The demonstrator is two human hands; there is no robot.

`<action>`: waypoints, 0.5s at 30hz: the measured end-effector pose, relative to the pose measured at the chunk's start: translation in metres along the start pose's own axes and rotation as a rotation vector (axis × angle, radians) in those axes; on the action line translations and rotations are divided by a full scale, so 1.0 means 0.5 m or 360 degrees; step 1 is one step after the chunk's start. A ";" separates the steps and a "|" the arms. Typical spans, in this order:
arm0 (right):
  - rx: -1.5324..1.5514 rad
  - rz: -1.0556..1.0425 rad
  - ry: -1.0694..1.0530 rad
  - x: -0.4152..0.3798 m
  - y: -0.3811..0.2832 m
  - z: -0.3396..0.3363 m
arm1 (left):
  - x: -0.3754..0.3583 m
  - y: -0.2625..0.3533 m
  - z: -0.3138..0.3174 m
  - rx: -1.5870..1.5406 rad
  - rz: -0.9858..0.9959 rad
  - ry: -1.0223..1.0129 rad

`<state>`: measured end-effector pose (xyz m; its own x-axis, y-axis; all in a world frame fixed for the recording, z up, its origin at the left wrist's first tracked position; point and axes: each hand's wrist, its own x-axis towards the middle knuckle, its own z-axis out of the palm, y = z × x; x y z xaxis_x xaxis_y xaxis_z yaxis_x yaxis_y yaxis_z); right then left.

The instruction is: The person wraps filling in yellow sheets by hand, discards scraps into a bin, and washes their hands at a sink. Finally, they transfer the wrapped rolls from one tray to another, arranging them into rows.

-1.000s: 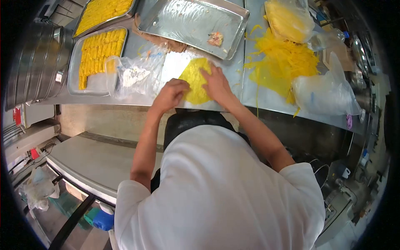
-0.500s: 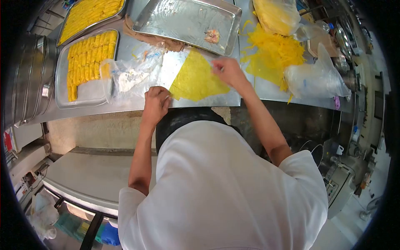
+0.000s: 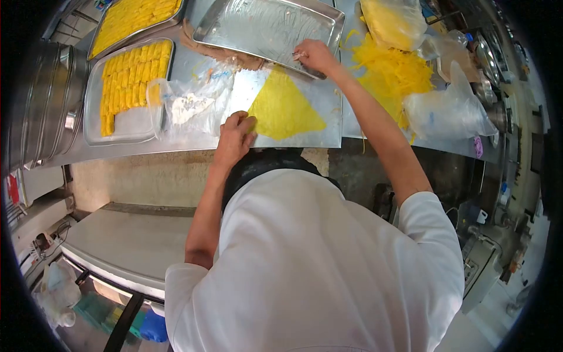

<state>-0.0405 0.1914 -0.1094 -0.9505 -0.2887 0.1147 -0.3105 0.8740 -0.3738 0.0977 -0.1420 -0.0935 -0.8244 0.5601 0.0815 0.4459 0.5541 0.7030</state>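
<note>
- One thin yellow sheet lies flat on the metal surface, directly before the person, its left edge partly covered by fingertips.
- The left hand rests at that edge, fingers loosely curled; whether thumb and fingers pinch the sheet, I cannot tell.
- The right hand reaches over the near right corner of a large metal tray, fingers drawn together on a small pale clump (mostly hidden by the fingers, so its shape is unclear).
- The large tray's far side is cut off by the top edge.
- Left of the sheet, a crumpled clear bag shows something white, blurred through the plastic.
- Further left, rows of yellow rolls fill part of a smaller tray.
- To the right, yellow strips lie tangled, partly hidden behind a cloudy bag.
</note>
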 end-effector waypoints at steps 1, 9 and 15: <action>0.0156 0.0042 -0.0035 -0.003 0.009 -0.007 | 0.000 0.001 0.000 -0.0002 0.0002 0.0008; 0.1377 0.0121 0.0029 -0.056 -0.092 -0.156 | -0.006 -0.003 0.011 0.0023 -0.0028 0.0039; 0.0868 -0.0365 -0.0332 -0.148 -0.238 -0.048 | 0.009 0.021 0.002 0.0073 -0.0002 0.0169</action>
<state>0.0667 0.1182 -0.0515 -0.8216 -0.5636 0.0860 -0.4055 0.4717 -0.7830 0.0991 -0.1332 -0.0864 -0.8563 0.4923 0.1564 0.4581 0.5837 0.6704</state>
